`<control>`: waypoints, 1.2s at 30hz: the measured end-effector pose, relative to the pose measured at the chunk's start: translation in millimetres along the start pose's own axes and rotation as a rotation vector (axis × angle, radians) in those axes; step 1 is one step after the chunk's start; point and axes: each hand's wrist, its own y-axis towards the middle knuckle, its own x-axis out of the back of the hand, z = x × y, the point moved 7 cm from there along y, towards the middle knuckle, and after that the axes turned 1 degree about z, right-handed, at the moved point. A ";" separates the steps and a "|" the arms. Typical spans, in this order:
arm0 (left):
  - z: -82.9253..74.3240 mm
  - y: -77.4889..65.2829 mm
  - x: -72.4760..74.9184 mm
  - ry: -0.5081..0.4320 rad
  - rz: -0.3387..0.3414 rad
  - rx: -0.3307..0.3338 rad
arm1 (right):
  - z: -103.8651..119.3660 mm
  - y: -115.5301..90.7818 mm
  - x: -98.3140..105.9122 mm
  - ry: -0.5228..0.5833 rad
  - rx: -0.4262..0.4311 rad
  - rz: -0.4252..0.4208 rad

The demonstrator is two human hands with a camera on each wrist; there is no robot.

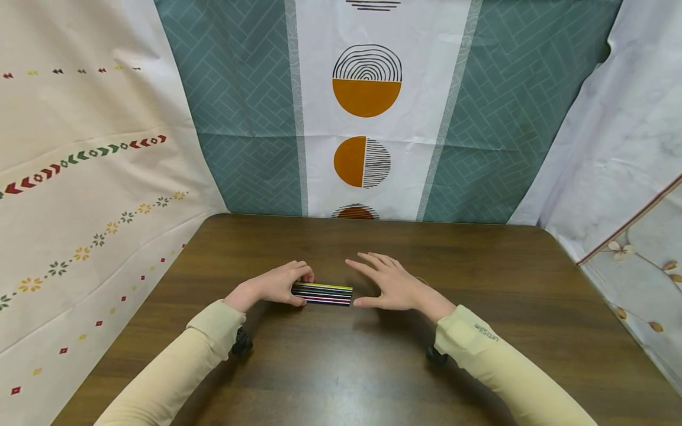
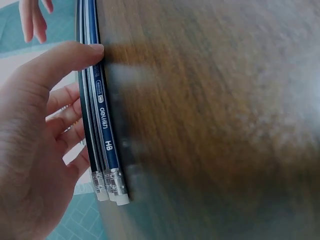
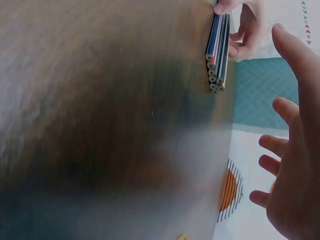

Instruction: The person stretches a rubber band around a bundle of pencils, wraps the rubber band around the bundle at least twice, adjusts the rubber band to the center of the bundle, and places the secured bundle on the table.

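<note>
A bundle of pencils [image 1: 327, 294] lies sideways on the brown table. My left hand [image 1: 279, 284] grips its left part, thumb on the near side and fingers on the far side. In the left wrist view, the nearest pencil [image 2: 107, 130] is dark blue, marked HB, and white erasers in metal ferrules show at the end. The right wrist view shows the bundle's other end, with unsharpened pencil tips [image 3: 214, 75] stacked together. My right hand [image 1: 391, 287] is just right of that end, fingers spread and holding nothing.
A thin yellowish loop [image 1: 421, 280], partly hidden behind the right wrist, lies on the table [image 1: 319, 361]. Patterned cloth [image 1: 245, 118] hangs behind the table's far edge, with more cloth on both sides.
</note>
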 end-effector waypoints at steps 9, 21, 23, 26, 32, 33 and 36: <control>3.4 0.0 -4.3 -0.073 0.000 0.018 | 8.8 8.9 -9.1 0.066 0.014 0.036; -0.3 -2.3 -5.0 -0.104 0.028 0.074 | 18.2 19.1 -12.0 0.133 0.053 -0.025; -0.8 -2.8 -4.8 -0.104 0.031 0.080 | 19.2 21.3 -13.4 0.154 0.054 -0.017; -1.7 -3.2 -4.9 -0.110 0.032 0.076 | 21.4 25.1 -16.6 0.196 0.071 -0.004; -2.0 -1.8 -6.3 -0.115 0.029 0.060 | 23.6 30.9 -24.6 0.239 0.079 0.010; -1.9 -1.5 -6.3 -0.114 0.026 0.060 | 23.6 31.8 -25.4 0.242 0.074 0.008; -1.7 -0.6 -5.9 -0.113 0.013 0.054 | 23.8 34.6 -26.1 0.247 0.057 -0.010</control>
